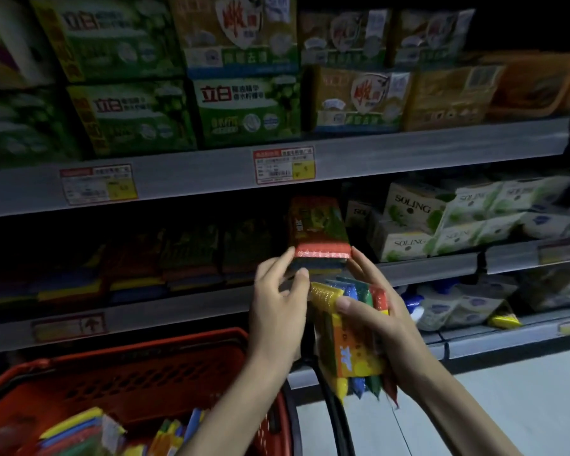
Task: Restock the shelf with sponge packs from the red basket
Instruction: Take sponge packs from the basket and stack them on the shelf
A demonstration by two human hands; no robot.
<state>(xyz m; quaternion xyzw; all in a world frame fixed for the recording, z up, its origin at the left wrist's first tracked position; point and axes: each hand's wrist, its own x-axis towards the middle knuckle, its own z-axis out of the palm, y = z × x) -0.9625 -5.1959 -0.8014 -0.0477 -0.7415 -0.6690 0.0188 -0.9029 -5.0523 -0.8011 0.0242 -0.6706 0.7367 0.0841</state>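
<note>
A sponge pack [320,232] with a red front edge lies on the middle shelf [195,307], at the right end of a dim row of similar packs [178,258]. My left hand [277,304] touches its left front corner with fingertips. My right hand [372,311] grips a second multicolour sponge pack [346,343] below the shelf edge, and its upper fingers reach the shelved pack's right corner. The red basket [139,383] sits at lower left with several more sponge packs [79,432] inside.
Green and orange detergent boxes [244,110] fill the upper shelf. White SOLING boxes [441,218] stand right of the sponges. Bagged goods [458,307] lie on the lower right shelf. A black basket handle [333,416] hangs between my arms. Pale floor shows at lower right.
</note>
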